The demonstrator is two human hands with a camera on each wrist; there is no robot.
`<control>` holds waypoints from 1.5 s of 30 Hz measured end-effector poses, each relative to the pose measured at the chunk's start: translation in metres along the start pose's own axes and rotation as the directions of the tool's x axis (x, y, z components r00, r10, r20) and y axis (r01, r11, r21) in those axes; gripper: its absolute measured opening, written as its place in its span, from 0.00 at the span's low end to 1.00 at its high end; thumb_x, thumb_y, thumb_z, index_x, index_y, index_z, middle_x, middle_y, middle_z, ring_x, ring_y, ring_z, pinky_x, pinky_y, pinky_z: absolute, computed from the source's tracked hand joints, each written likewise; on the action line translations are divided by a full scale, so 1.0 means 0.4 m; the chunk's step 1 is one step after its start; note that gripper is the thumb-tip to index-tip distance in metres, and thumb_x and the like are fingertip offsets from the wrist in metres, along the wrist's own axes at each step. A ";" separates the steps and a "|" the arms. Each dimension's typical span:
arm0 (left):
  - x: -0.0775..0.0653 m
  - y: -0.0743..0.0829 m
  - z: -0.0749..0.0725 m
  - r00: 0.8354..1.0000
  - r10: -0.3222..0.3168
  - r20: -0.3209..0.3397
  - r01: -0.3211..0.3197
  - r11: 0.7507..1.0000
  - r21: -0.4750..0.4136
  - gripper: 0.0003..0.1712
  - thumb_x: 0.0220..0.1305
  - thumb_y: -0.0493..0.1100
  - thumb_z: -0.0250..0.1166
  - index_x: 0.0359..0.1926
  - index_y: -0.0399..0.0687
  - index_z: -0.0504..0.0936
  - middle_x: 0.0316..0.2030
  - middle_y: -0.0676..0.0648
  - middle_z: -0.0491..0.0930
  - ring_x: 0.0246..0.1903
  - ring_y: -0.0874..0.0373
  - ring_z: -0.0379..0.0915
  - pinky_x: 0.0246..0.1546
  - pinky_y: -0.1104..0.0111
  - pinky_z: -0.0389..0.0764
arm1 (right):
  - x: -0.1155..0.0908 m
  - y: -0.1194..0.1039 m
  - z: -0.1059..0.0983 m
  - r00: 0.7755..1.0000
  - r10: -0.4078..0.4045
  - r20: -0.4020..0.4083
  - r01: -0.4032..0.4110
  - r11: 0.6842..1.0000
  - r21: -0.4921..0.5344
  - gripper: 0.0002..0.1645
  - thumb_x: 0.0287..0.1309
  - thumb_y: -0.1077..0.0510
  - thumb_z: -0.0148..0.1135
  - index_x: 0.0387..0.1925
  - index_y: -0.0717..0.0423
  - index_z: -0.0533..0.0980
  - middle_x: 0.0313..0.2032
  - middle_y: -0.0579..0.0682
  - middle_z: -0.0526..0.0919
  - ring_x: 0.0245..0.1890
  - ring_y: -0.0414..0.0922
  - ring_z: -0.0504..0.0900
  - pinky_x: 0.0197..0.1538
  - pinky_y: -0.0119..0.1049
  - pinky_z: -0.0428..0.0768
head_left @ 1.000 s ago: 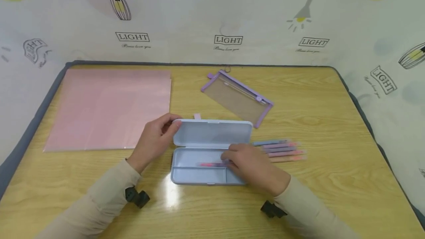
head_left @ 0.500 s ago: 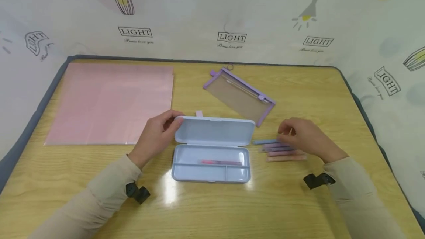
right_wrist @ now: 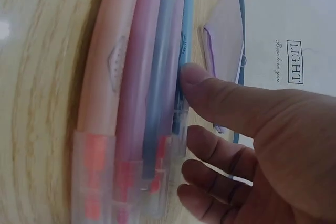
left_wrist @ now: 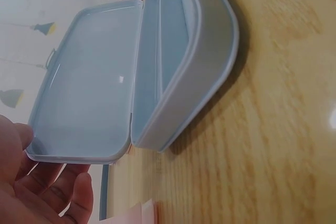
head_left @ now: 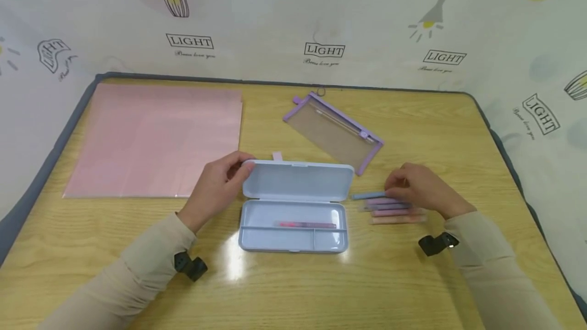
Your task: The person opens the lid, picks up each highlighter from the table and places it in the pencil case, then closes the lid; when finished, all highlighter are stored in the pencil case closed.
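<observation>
A light blue pencil case [head_left: 275, 241] lies with its lid [head_left: 298, 181] raised. My left hand [head_left: 213, 187] grips the lid's left corner between thumb and fingers. A pink marker pen [head_left: 307, 225] rests in the case's long rear compartment. To the right of the case, my right hand [head_left: 419, 187] is at a row of several capped marker pens. In the right wrist view, its thumb [right_wrist: 199, 77] lies against the blue marker pen [right_wrist: 187, 14], which it pinches; the index finger is hidden. An orange marker pen [right_wrist: 107, 61] is at the row's near side, with pink and purple ones between.
A mesh pouch with purple trim [head_left: 330, 131] lies behind the case, close to its raised lid. Pink plastic folders [head_left: 165, 139] lie at the back left of the wooden table [head_left: 293, 294]. A printed cloth wall [head_left: 257, 24] stands behind the table.
My right hand has let go of the pink marker pen in the case and moved right to the row of pens, at the blue one. The left hand keeps its grip on the lid.
</observation>
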State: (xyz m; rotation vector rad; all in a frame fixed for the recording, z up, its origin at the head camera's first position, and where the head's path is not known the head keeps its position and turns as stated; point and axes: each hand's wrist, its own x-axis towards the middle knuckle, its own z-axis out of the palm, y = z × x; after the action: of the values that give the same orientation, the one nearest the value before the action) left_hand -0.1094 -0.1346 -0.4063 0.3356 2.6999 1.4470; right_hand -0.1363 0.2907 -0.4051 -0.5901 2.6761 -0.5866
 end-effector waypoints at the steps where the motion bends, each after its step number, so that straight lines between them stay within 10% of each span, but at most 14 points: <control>1: 0.001 0.001 0.000 1.000 0.003 -0.001 -0.003 1.000 0.000 0.18 0.76 0.54 0.53 0.52 0.49 0.81 0.35 0.48 0.80 0.31 0.55 0.69 0.33 0.65 0.72 | -0.001 0.001 0.000 1.000 -0.010 -0.007 0.010 1.000 -0.010 0.02 0.60 0.59 0.67 0.32 0.51 0.84 0.30 0.44 0.81 0.32 0.39 0.73 0.37 0.36 0.73; 9: 0.015 0.008 0.002 0.999 0.040 0.010 -0.040 0.999 0.002 0.18 0.76 0.53 0.53 0.52 0.48 0.81 0.31 0.48 0.78 0.29 0.55 0.68 0.31 0.66 0.71 | -0.059 -0.030 -0.019 0.994 -0.041 -0.103 0.032 0.995 -0.090 0.03 0.63 0.56 0.66 0.35 0.47 0.84 0.34 0.43 0.80 0.33 0.38 0.76 0.37 0.37 0.76; 16: 0.023 0.014 -0.005 0.999 0.045 -0.013 -0.045 0.999 0.013 0.18 0.76 0.53 0.53 0.52 0.48 0.81 0.32 0.48 0.78 0.29 0.55 0.68 0.32 0.65 0.71 | -0.094 -0.163 -0.039 0.989 -0.052 -0.140 0.033 0.990 -0.135 0.03 0.64 0.61 0.63 0.36 0.50 0.81 0.34 0.42 0.84 0.35 0.38 0.82 0.39 0.40 0.80; 28: -0.005 -0.019 0.004 1.000 0.008 -0.020 -0.008 1.000 0.003 0.17 0.75 0.53 0.54 0.51 0.49 0.81 0.34 0.49 0.80 0.30 0.55 0.70 0.32 0.67 0.72 | 0.000 -0.304 0.135 0.950 -0.264 -0.169 0.249 0.963 -0.103 0.06 0.59 0.62 0.68 0.32 0.52 0.77 0.30 0.41 0.77 0.30 0.34 0.73 0.35 0.32 0.77; 45: -0.002 -0.007 0.008 0.999 0.032 -0.024 -0.032 0.999 -0.012 0.16 0.75 0.52 0.54 0.51 0.50 0.81 0.35 0.49 0.81 0.30 0.56 0.71 0.32 0.66 0.73 | 0.026 -0.332 0.199 0.903 -0.388 -0.182 0.325 0.897 -0.300 0.07 0.61 0.61 0.66 0.30 0.48 0.77 0.27 0.42 0.72 0.27 0.38 0.70 0.31 0.33 0.75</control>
State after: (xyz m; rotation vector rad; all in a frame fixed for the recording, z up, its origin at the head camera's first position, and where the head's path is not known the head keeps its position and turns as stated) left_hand -0.1085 -0.1338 -0.4105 0.3650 2.7151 1.4857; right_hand -0.0703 0.1507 -0.4151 -1.1797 2.9143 -0.4142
